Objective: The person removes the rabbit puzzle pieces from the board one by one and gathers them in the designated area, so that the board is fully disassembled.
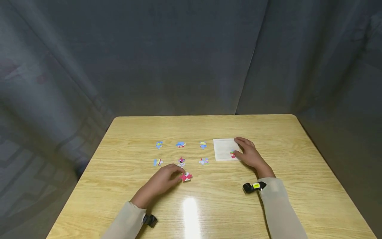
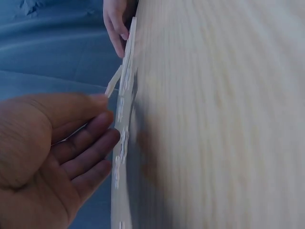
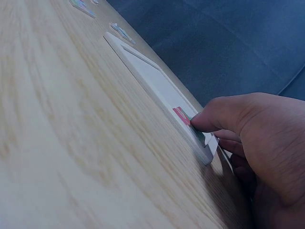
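Observation:
My left hand (image 1: pixel 163 179) pinches a red-and-white jigsaw piece (image 1: pixel 186 177) by its edge, between thumb and fingertips. In the left wrist view the held piece (image 2: pixel 113 82) is tilted, and the other fingers are loosely bent below it. At the right, my right hand (image 1: pixel 251 156) holds the right side of a white puzzle tray (image 1: pixel 222 149). Its thumb rests on a red-and-green piece (image 3: pixel 181 115) lying in the tray's near right corner, while the other fingers are at the outer edge, partly hidden behind the tray in the right wrist view.
Several loose pieces lie in two rows left of the tray, among them a blue-and-yellow piece (image 1: pixel 203 144), a pink face piece (image 1: pixel 181 162) and a white-and-purple piece (image 1: pixel 204 161). A dark curtain (image 1: pixel 179 66) hangs behind the wooden table (image 1: pixel 298 152).

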### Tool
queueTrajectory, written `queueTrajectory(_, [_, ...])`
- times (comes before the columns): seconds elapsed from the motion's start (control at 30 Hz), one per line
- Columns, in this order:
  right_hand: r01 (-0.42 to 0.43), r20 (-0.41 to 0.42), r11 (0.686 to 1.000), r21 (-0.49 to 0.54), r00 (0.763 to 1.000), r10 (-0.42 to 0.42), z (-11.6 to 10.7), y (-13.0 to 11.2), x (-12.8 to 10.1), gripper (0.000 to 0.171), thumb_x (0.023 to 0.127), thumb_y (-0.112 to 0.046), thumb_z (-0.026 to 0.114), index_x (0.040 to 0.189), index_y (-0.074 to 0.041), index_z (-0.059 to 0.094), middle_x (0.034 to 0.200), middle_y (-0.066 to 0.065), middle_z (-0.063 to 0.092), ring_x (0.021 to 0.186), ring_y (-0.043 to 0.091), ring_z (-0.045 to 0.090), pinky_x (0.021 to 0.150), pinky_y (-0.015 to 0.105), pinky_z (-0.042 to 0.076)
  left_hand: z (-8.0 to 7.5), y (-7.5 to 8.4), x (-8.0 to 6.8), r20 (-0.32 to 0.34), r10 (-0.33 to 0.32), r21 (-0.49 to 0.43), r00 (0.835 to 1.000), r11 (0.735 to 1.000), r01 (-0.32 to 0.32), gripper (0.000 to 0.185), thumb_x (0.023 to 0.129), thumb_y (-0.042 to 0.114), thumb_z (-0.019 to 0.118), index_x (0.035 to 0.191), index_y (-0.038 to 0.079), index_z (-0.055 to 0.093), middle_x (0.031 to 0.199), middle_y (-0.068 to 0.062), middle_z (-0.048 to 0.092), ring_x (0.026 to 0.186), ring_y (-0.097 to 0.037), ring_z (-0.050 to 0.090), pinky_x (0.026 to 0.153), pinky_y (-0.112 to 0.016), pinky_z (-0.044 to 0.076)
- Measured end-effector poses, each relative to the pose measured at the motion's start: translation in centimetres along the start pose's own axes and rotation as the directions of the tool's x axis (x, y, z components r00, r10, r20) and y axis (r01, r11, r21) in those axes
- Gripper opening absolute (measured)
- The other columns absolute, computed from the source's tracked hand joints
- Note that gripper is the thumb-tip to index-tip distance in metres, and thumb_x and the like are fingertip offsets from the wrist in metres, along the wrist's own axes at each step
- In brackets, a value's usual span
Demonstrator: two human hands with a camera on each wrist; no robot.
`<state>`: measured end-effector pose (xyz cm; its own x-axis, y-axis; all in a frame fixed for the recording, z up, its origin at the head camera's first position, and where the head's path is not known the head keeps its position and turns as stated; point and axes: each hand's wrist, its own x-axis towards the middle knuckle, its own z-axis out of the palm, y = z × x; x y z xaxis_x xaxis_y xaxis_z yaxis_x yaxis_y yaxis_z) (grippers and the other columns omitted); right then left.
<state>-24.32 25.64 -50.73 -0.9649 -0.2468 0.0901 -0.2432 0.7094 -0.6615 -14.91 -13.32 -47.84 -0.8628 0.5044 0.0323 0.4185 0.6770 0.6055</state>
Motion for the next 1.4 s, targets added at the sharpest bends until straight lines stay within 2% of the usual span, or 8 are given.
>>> queueTrajectory(0.23, [-0.005,-0.003,1.000,-0.001,1.000,0.005,0.1,-0.1,0.0,0.061,0.094,-0.017,0.062,0.147,0.001,0.038,0.152,0.020,0.030,0.141,0.041,0.019,0.111,0.059,0.021,-0.5,-0.4,-1.0,0.040,-0.005,0.036,0.999,0.999,0.003,0.021,0.096,0.018,0.064,0.117,0.016,0.067,0.115,0.006,0.064,0.115,-0.015,0.057,0.100,-0.038,0.046])
queueTrajectory(0.47, [-0.011,-0.001,1.000,-0.008,1.000,0.011,0.1,0.0,0.2,0.061,0.095,-0.020,0.062,0.148,0.000,0.038,0.152,0.020,0.030,0.140,0.041,0.019,0.110,0.060,0.022,-0.7,-0.6,-1.3,0.063,-0.002,0.058,0.998,0.998,-0.001,0.021,0.096,0.019,0.064,0.116,0.015,0.067,0.114,0.006,0.063,0.113,-0.014,0.057,0.098,-0.038,0.047])
queueTrajectory(0.73, [-0.010,-0.010,1.000,-0.005,1.000,0.010,0.2,0.0,0.1,0.061,0.094,-0.019,0.062,0.147,-0.001,0.039,0.152,0.019,0.031,0.140,0.040,0.019,0.110,0.060,0.023,-0.6,-0.5,-1.4,0.090,0.047,0.143,0.995,0.988,-0.060,0.019,0.097,0.020,0.062,0.115,0.016,0.067,0.112,0.007,0.061,0.108,-0.011,0.057,0.094,-0.034,0.049])
queueTrajectory(0.97, [-0.013,-0.011,1.000,-0.004,1.000,0.013,0.2,0.0,0.0,0.061,0.094,-0.019,0.062,0.147,-0.001,0.039,0.152,0.019,0.031,0.140,0.041,0.019,0.110,0.060,0.023,-0.6,-0.6,-1.5,0.124,0.079,0.172,0.989,0.980,-0.100,0.020,0.096,0.020,0.064,0.116,0.018,0.066,0.115,0.006,0.058,0.112,-0.014,0.055,0.095,-0.035,0.049])
queueTrajectory(1.23, [-0.015,-0.001,1.000,0.003,1.000,0.015,0.0,-0.1,-0.1,0.062,0.094,-0.019,0.063,0.148,-0.001,0.038,0.152,0.020,0.030,0.140,0.041,0.019,0.110,0.061,0.022,-0.5,-0.6,-1.5,0.116,0.114,0.192,0.987,0.972,-0.135,0.018,0.095,0.017,0.065,0.114,0.017,0.066,0.111,0.004,0.056,0.103,-0.012,0.054,0.085,-0.030,0.050])
queueTrajectory(1.4, [-0.008,-0.004,1.000,0.001,1.000,0.008,0.0,-0.1,0.0,0.061,0.094,-0.018,0.063,0.147,-0.001,0.039,0.152,0.019,0.030,0.140,0.041,0.019,0.110,0.060,0.022,-0.5,-0.6,-1.4,0.108,0.115,0.194,0.987,0.972,-0.134,0.018,0.095,0.016,0.066,0.113,0.017,0.066,0.111,0.005,0.056,0.104,-0.013,0.054,0.086,-0.032,0.050])
